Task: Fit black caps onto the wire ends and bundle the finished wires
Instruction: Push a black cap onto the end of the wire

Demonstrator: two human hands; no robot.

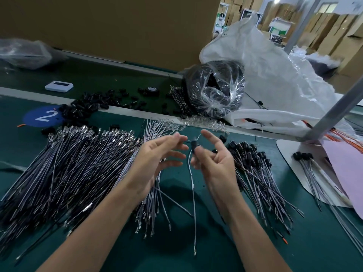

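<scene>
- Two bare hands are raised over the green table [121, 122], palms facing each other.
- Right hand [216, 163]: thumb and a curled finger pinch a black cap [193, 148] sitting on one wire [193, 185]. Index finger points straight up, the rest are loosely curled.
- Left hand [157, 156]: fingers straight, slightly spread, holding nothing. Tips are just beside the cap; can't tell if they touch the wire's thin top end.
- The wire hangs from the cap down between the forearms, with a metal terminal at its low end.
- Uncapped wire pile [68, 169]: large fan left of the left hand, silver terminals at the far end.
- Capped wire pile [255, 169]: just right of the right hand, caps at the far end.
- Smaller capped group [306, 163]: on a white card [290, 148] at the right edge.
- Loose caps [94, 105]: scattered far left, beside a blue "2" sticker [42, 115].
- Clear bag [216, 89] of black parts: far centre, against a white sack [275, 75].
</scene>
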